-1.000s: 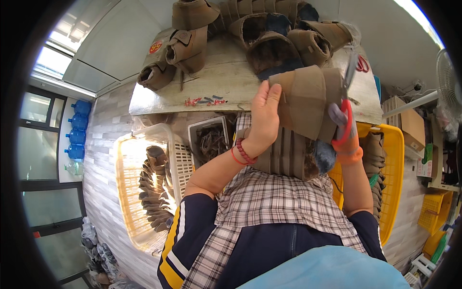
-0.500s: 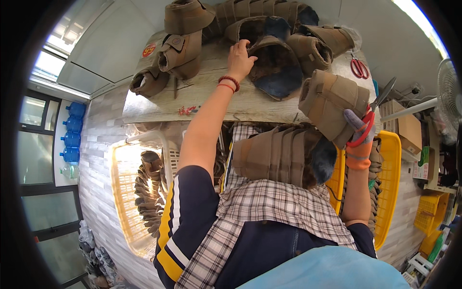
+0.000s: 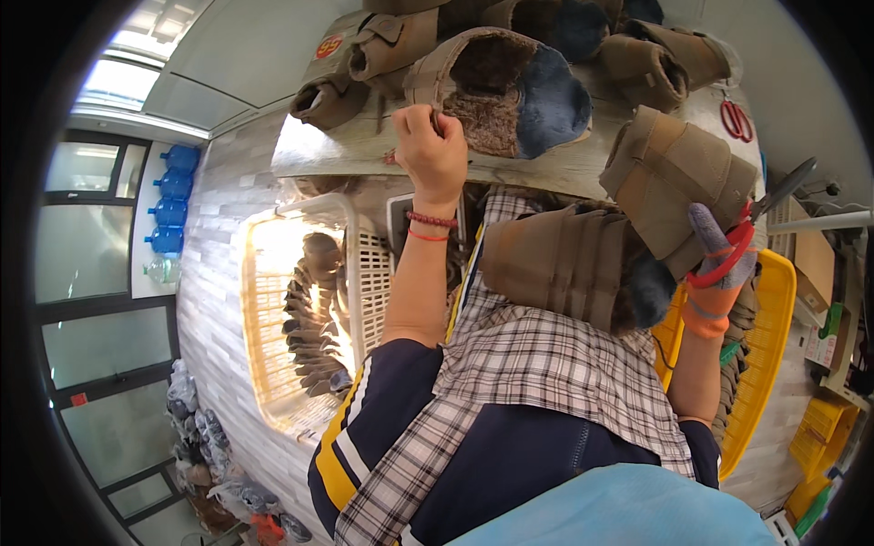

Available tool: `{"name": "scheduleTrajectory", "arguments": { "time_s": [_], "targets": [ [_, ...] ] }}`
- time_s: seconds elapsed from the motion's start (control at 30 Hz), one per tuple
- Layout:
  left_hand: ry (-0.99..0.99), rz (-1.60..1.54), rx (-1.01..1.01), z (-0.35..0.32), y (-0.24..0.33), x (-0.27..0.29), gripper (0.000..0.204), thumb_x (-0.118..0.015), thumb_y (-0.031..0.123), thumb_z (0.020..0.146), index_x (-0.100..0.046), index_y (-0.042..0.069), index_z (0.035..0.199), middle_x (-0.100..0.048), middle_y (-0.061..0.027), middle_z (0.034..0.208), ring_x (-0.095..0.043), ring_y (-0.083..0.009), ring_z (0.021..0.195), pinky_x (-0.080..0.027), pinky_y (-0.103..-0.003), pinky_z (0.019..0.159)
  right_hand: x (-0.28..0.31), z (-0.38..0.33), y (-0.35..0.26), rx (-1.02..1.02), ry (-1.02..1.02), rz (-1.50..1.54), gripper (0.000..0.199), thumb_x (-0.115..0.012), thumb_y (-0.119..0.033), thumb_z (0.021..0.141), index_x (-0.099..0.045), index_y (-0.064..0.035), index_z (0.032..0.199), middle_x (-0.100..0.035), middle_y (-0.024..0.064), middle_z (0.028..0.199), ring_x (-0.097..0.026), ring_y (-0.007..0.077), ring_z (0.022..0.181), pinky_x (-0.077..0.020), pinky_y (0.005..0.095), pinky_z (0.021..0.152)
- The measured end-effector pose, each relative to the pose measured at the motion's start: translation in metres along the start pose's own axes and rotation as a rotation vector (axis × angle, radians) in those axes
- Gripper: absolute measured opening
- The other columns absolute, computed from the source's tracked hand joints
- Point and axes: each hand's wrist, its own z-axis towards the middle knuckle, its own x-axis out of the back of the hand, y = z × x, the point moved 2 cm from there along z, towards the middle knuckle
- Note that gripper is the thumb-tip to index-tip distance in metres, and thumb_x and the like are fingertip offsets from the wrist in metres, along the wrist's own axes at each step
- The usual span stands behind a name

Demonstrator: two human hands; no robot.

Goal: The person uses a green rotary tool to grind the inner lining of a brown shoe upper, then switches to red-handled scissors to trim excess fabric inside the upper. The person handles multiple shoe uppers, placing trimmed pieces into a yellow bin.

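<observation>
At far left of the frame, blue water bottles [image 3: 171, 211] are standing by a window. Right of them, a white basket [image 3: 273, 318] is holding dark shoe pieces. At upper centre, the left hand [image 3: 431, 150] is pinching the rim of a tan fleece-lined boot upper [image 3: 496, 86] lying on the wooden table [image 3: 364, 155]. Another tan upper [image 3: 560, 264] is resting on the person's lap, below the table edge. At right, the gloved right hand [image 3: 719, 273] is gripping red-handled scissors [image 3: 746, 227] and a third tan upper [image 3: 678, 187], blocking the yellow crate [image 3: 774, 346] behind.
</observation>
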Motion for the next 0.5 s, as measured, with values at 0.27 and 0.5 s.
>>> {"name": "scheduleTrajectory", "arguments": {
  "time_s": [0.27, 0.5],
  "targets": [
    [0.162, 0.048, -0.172, -0.001, 0.022, 0.038, 0.021, -0.061, -0.009, 0.068, -0.053, 0.001, 0.084, -0.051, -0.0097, 0.082, -0.054, -0.0216, 0.065, -0.047, -0.029, 0.053, -0.016, 0.003, -0.03, 0.222, -0.021, -0.232, 0.03, -0.066, 0.0, 0.072, -0.072, -0.014, 0.098, -0.057, 0.0149, 0.115, -0.058, 0.0258, 0.094, -0.0442, 0.0326, 0.081],
    [-0.017, -0.174, -0.825, 0.001, 0.127, 0.024, 0.021, -0.067, -0.002, 0.066, -0.06, 0.006, 0.084, -0.056, -0.0062, 0.083, -0.054, -0.0165, 0.063, -0.044, -0.026, 0.052, -0.033, 0.011, -0.018, -0.202, -0.005, 0.347, 0.028, -0.058, -0.003, 0.079, -0.066, -0.004, 0.106, -0.054, 0.0148, 0.116, -0.052, 0.0259, 0.109, -0.0399, 0.0339, 0.094]
  ]
}}
